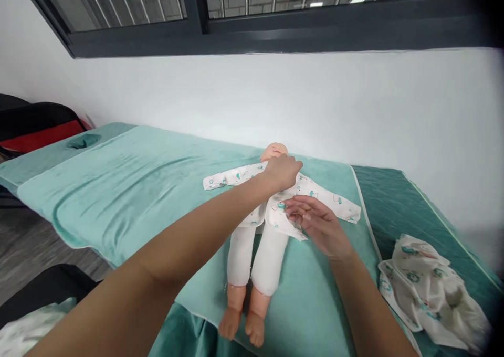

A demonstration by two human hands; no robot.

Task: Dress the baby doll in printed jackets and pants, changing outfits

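Note:
A baby doll (271, 255) lies on its back on the bed, its head (274, 149) toward the wall and bare feet toward me. It wears a white printed baby shirt (328, 199) with both sleeves spread out and the front panels parted low down. Over the doll's neck and chest, my left hand (284, 172) is closed on the upper part of the shirt; its fingertips are partly hidden. My right hand (315, 221) is by the shirt's lower front panel, fingers loosely bent and apart, with no thing visible in them.
A light green cover (129, 189) lies over the bed, with a darker green sheet (378, 199) at right. Crumpled printed baby clothes (429, 289) lie at lower right. Behind are a white wall (236, 100) and window frame (275, 34); a black chair (43, 118) stands left.

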